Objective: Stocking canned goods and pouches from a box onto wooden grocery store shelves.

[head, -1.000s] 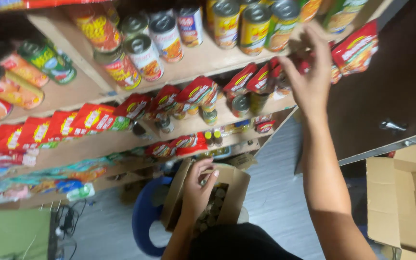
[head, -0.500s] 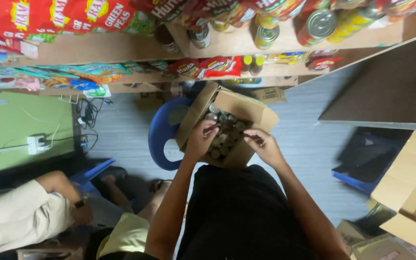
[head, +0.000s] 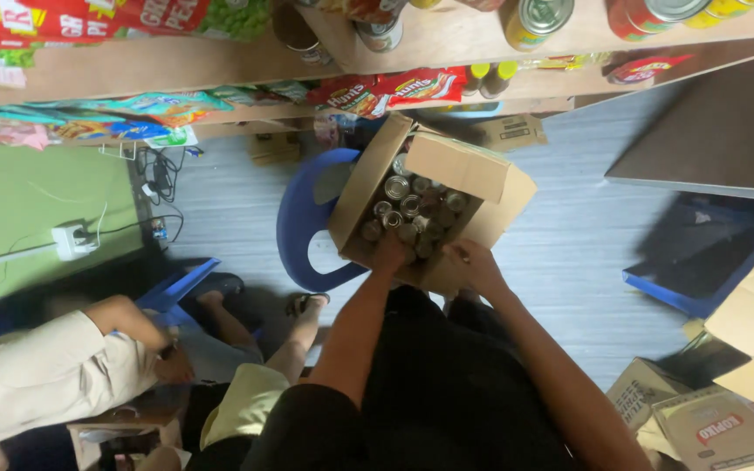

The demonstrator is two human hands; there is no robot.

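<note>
Cardboard box (head: 447,166), round metal cans (head: 410,208), both hands reaching

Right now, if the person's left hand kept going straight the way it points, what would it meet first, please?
Most likely the tins packed in the open cardboard box: the left hand reaches over the box's near edge toward them. Depth is unclear, so it may already touch one.

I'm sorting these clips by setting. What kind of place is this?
Probably a small grocery shop or its stockroom. Wooden shelves hold tins and red snack packets, and both hands, left and right, are at an open carton of cans.
</note>
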